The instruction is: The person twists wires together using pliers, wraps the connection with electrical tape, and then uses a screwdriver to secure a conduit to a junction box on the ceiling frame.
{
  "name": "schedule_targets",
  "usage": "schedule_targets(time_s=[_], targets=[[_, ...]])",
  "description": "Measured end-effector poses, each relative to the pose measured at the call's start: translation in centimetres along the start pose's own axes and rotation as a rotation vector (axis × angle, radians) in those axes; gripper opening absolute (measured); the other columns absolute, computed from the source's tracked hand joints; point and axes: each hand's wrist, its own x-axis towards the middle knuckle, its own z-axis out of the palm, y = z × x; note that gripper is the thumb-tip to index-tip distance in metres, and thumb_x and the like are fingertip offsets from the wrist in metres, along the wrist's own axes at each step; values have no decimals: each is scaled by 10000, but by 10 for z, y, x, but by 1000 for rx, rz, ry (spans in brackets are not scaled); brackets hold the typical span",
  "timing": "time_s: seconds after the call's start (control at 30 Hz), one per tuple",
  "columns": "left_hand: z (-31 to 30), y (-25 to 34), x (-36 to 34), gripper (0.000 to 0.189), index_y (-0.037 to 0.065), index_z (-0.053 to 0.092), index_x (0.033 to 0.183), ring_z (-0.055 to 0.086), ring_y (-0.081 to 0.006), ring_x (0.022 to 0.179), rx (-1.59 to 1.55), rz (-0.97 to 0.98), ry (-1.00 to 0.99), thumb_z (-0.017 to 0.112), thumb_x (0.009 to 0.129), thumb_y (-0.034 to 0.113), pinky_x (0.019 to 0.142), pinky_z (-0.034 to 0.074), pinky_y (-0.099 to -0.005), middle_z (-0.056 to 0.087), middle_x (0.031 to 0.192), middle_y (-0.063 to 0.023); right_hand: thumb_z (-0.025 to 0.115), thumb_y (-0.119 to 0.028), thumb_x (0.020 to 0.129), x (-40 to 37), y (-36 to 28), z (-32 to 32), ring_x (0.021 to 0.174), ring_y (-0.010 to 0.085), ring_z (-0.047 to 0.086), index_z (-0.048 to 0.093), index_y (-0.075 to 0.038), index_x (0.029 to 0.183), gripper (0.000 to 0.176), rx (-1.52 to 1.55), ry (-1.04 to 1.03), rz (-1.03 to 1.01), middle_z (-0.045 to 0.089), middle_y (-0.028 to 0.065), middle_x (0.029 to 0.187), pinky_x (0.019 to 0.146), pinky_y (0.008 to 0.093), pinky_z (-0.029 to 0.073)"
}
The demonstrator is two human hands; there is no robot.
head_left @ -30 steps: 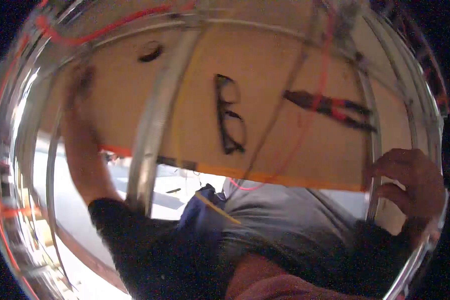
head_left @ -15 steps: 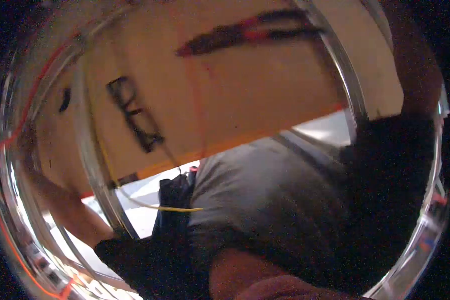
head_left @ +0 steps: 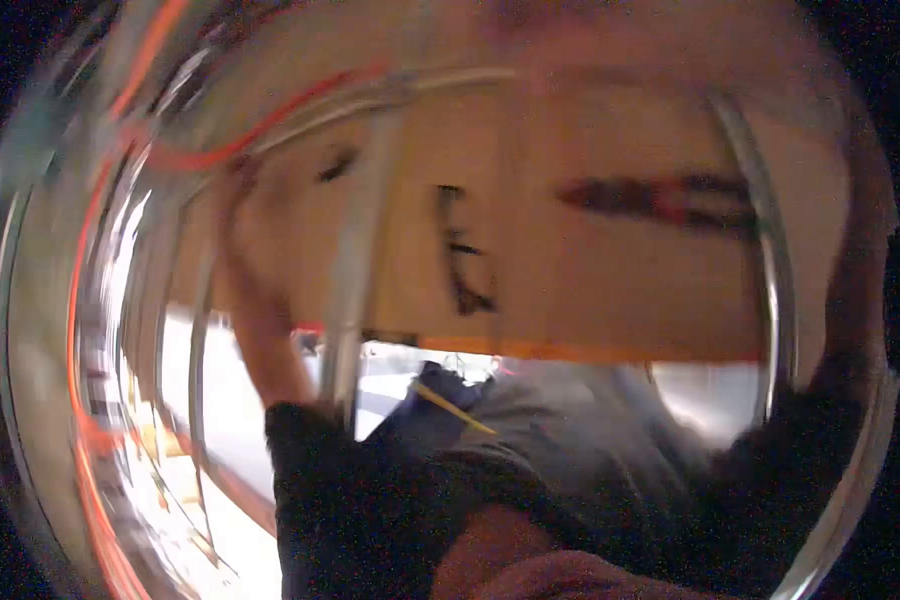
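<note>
A: What's at the left?

B: A thin orange-red cable [head_left: 78,330] runs down that side. Then the left hand [head_left: 242,195], at the far end of a bare forearm, over the left part of a flat tan board [head_left: 610,290].

A: Open or gripping?

B: I can't tell; the fingers are smeared (everything here is rather blurred). Just right of it lies a small, curved black thing [head_left: 338,165], too unclear to name.

A: And next?

B: A pale, straight metal strip [head_left: 362,220] crosses from far to near. Right of that, about the middle, a pair of black-framed glasses [head_left: 460,247] lies on the board, apart from the left hand. Nearer, below the board's orange edge, is grey cloth [head_left: 570,405].

A: Any tools?

B: Dark pliers with red-and-black handles [head_left: 625,197], right of the glasses on the board, tip pointing left, handles reaching a shiny metal rail [head_left: 775,290].

A: And the right hand?

B: Its dim forearm [head_left: 855,240] rises beyond the rail, but I can't make out the fingers or any hold.
</note>
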Motion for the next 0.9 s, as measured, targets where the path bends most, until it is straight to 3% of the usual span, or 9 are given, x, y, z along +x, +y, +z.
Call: schedule_targets(time_s=[0.1,0.17,0.27,0.37,0.4,0.47,0.57,0.77,0.9], targets=[[15,31,2,262,38,727,978,638,-189,744,-22,-110,112,688,841,258,727,504,-358,709,810,-95,719,-180,805,-12,-2,-2,907,277,653,630,-21,1095,342,2,-84,20,661,115,961,810,372,497],[6,-54,-10,277,33,724,961,685,-248,785,-58,-139,220,677,835,276,753,518,-387,715,846,-159,734,-187,777,43,-70,27,891,270,644,635,-39,1086,357,-7,-110,52,649,111,951,808,368,488],[17,-28,-13,267,23,716,949,701,-315,853,-102,-239,241,664,824,253,779,524,-427,704,879,-204,734,-175,769,7,-64,29,887,284,638,639,-43,1063,336,19,-101,99,658,118,954,813,388,478],[13,-23,-9,245,17,708,940,687,-360,886,6,-184,186,641,826,225,785,519,-453,697,899,-214,681,-148,843,-8,-90,-10,957,308,643,656,-78,1052,222,-47,-718,98,680,108,1001,874,396,496],[17,-23,-10,245,17,708,940,687,-360,886,5,-197,191,641,826,225,785,519,-453,697,899,-214,681,-148,843,-21,-84,-1,957,308,643,656,-78,1052,222,-53,-723,86,680,108,1001,874,396,496],[27,-25,-7,251,15,706,959,679,-372,902,14,-175,335,645,828,221,790,518,-465,697,911,-211,590,-303,904,-49,-60,27,980,298,662,665,-66,1080,305,451,-1023,-317,680,121,1049,852,424,518],[10,-15,-16,263,28,713,973,679,-363,915,-48,-106,237,675,824,242,805,521,-468,696,934,-210,513,-261,994,-52,-91,45,987,287,639,630,-94,1115,237,589,-1233,99,663,100,1058,907,408,496],[27,-26,5,430,29,632,1179,642,-359,1065,-127,-336,139,696,826,268,890,508,-451,675,1138,-206,439,-284,1026,-70,-118,110,976,297,635,627,-58,1093,301,546,-1091,208,640,124,1005,875,396,493],[-22,44,-43,373,49,686,1067,652,-360,1039,-178,-319,223,699,830,336,863,508,-476,688,1077,-192,455,-295,1023,-68,-126,166,931,285,631,622,-41,1104,315,609,-961,324,633,126,986,845,381,481]])
